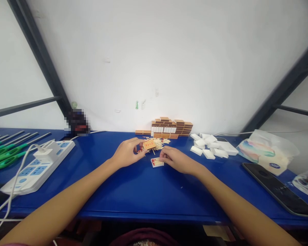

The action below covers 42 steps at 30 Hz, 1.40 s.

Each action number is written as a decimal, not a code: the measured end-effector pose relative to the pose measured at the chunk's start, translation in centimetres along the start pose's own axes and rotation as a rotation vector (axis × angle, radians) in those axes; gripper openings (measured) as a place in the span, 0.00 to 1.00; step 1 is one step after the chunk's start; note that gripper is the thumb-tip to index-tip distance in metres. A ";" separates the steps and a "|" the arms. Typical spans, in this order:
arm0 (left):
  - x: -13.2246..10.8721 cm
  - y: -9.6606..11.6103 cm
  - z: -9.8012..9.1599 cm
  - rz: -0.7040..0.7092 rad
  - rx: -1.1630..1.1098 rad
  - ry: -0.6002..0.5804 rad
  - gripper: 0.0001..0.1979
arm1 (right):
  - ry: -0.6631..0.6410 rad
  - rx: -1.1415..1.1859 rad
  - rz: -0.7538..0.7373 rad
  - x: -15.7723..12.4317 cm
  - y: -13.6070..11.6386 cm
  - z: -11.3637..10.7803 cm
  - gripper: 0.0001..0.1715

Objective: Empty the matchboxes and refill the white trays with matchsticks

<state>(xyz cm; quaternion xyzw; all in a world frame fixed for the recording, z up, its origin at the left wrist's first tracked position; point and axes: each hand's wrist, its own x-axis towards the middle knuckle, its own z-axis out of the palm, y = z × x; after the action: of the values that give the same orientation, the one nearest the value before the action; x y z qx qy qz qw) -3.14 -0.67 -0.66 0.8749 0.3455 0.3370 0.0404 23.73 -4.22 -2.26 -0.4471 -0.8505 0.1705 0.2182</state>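
My left hand (129,151) is closed around an orange matchbox sleeve (149,144), gripping it at its left side with the printed face up. Below and to the right of it, a small white matchbox tray (157,163) lies on the blue table, with red-tipped matches in it. My right hand (176,159) is in a pinch at the tray's right end, fingertips on or just over the matches; whether they grip a match or the tray is hidden. Just behind both hands spreads a pile of loose matches (157,145), partly covered by the sleeve.
Stacked matchboxes (183,128) stand against the wall. White empty trays (207,153) are heaped at the right, near a tissue pack (268,150) and a phone (277,188). At the left lie a power strip (38,171) with a white cable and green-handled tools (7,153).
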 end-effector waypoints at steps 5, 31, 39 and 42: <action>0.0 0.1 0.0 -0.002 -0.019 -0.004 0.16 | 0.024 0.047 -0.051 -0.1 -0.5 -0.2 0.07; 0.0 -0.3 0.3 -0.012 -0.013 -0.072 0.19 | -0.040 0.041 -0.048 0.4 -1.2 -0.1 0.07; 0.5 -1.2 -0.8 -0.116 -0.233 -0.264 0.17 | -0.112 0.075 0.010 -0.4 -0.4 -0.8 0.26; 0.7 -1.7 -1.4 -0.207 -0.326 -0.318 0.17 | -0.105 0.068 0.019 -0.3 0.2 -0.8 0.21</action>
<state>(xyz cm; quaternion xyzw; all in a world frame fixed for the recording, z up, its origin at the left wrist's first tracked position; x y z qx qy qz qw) -4.62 0.83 0.34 0.8589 0.3635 0.2405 0.2688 24.48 -4.28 -1.71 -0.4380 -0.8501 0.2249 0.1867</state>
